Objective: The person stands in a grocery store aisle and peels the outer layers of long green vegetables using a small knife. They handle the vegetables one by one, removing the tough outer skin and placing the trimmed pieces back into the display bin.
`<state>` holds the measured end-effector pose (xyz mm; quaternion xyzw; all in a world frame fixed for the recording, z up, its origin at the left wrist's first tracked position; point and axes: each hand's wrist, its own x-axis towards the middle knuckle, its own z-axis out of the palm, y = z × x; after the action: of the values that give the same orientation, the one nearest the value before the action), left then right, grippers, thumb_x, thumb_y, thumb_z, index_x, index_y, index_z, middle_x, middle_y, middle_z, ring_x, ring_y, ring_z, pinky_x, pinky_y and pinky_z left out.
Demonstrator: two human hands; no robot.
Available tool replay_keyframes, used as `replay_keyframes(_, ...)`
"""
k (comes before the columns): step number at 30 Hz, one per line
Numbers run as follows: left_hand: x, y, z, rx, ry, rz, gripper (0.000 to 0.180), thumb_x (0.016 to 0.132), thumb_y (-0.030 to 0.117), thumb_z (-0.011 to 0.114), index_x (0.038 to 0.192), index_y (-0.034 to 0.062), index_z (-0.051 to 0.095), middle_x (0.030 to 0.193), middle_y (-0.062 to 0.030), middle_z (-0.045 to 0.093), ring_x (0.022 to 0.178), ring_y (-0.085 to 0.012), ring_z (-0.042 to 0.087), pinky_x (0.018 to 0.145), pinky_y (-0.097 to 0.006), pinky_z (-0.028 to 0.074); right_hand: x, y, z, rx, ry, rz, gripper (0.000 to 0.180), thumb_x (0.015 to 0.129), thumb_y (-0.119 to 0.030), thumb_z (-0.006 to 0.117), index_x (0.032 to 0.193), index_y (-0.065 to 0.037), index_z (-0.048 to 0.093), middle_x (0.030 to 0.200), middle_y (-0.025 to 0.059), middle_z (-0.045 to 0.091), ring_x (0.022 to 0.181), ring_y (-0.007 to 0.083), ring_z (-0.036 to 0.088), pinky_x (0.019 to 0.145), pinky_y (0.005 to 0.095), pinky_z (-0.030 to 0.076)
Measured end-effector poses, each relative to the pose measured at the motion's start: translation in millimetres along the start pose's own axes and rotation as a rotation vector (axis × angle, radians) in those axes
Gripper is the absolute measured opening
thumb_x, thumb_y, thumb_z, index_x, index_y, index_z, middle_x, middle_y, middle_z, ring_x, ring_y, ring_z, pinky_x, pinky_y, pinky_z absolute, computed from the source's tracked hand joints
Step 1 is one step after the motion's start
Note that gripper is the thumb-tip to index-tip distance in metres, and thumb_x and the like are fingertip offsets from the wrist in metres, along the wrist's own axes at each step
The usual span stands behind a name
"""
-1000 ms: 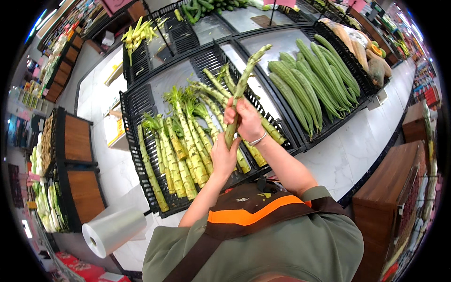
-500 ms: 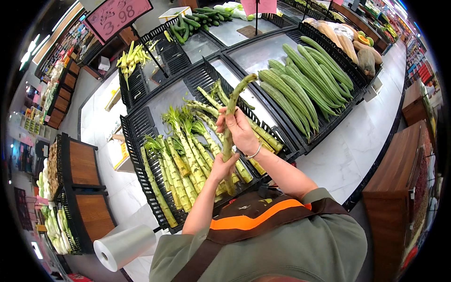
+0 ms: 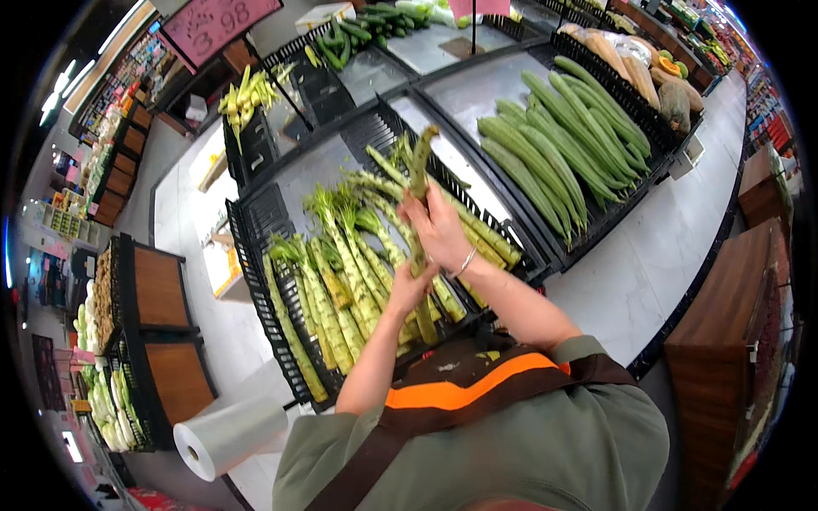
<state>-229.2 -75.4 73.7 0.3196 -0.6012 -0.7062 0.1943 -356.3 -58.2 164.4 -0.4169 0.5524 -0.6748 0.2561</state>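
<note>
Nearest the lens, lower left: one roll of thin clear plastic bags (image 3: 228, 436), smooth, cylindrical, lying at the edge of the pale marble-look surface (image 3: 635, 281). Above it, left hand (image 3: 411, 288), fingers wrapped round the lower part of one long celtuce stem (image 3: 418, 217), knobbly, pale green, held upright. Right hand (image 3: 440, 228), bangle at wrist, fingers closed on the stem's middle. Stem is raised over a black slatted plastic crate (image 3: 256, 255) of like stems, roughly a dozen, leafy-topped. Farther right: ridged luffa gourds (image 3: 562, 136), about a dozen, long, tapered.
</note>
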Motion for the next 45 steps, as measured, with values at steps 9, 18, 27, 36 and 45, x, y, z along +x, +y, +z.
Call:
replay_keyframes(9,-9,40,-85,0.039,0.596,-0.093,0.025,0.086,0.021,0.066,0.096,0.0044,0.051,0.071,-0.0004,0.051,0.056,-0.008,0.046,0.05,-0.021,0.04,-14,64,-53,-0.595,-0.295,0.325,0.043,0.09,-0.034,0.052,0.108,0.004,0.061,0.1,0.0224,0.066,0.095,0.0313,0.064,0.087,0.0366,0.049)
replay_keyframes(18,-10,-67,-194,0.663,0.644,-0.337,0.056,0.079,0.02,0.067,0.118,-0.0113,0.042,0.113,-0.0312,0.057,0.106,-0.0379,0.058,0.096,-0.04,0.043,-114,141,-29,-1.147,-0.701,0.685,0.053,0.084,-0.04,0.063,0.114,0.002,0.052,0.109,0.0226,0.062,0.099,0.036,0.063,0.085,0.0431,0.051)
replay_keyframes(27,-13,-42,-153,0.747,0.669,-0.346,0.043,0.076,0.017,0.064,0.11,-0.0061,0.053,0.107,-0.0252,0.061,0.101,-0.0367,0.059,0.09,-0.042,0.045,-109,158,-47,-0.697,-0.621,0.672,0.046,0.074,-0.029,0.066,0.104,0.006,0.061,0.094,0.021,0.067,0.088,0.0275,0.065,0.077,0.0364,0.05)
replay_keyframes(36,6,-27,-132,0.541,0.689,-0.156,0.042,0.077,0.02,0.062,0.11,-0.0053,0.056,0.102,-0.0234,0.064,0.097,-0.0348,0.061,0.087,-0.04,0.045,-120,136,-66,0.169,-0.628,0.982,0.024,0.083,-0.024,0.065,0.096,-0.005,0.06,0.078,-0.0034,0.054,0.071,0.0055,0.049,0.062,0.0236,0.04)
replay_keyframes(45,33,-10,-104,0.493,0.586,-0.162,0.044,0.079,0.025,0.064,0.112,-0.0031,0.055,0.103,-0.0202,0.062,0.095,-0.0319,0.06,0.086,-0.04,0.045,-115,126,-58,0.009,-0.685,0.799,0.033,0.083,-0.022,0.066,0.107,-0.001,0.058,0.087,0.0034,0.06,0.075,0.0104,0.054,0.067,0.0269,0.045)
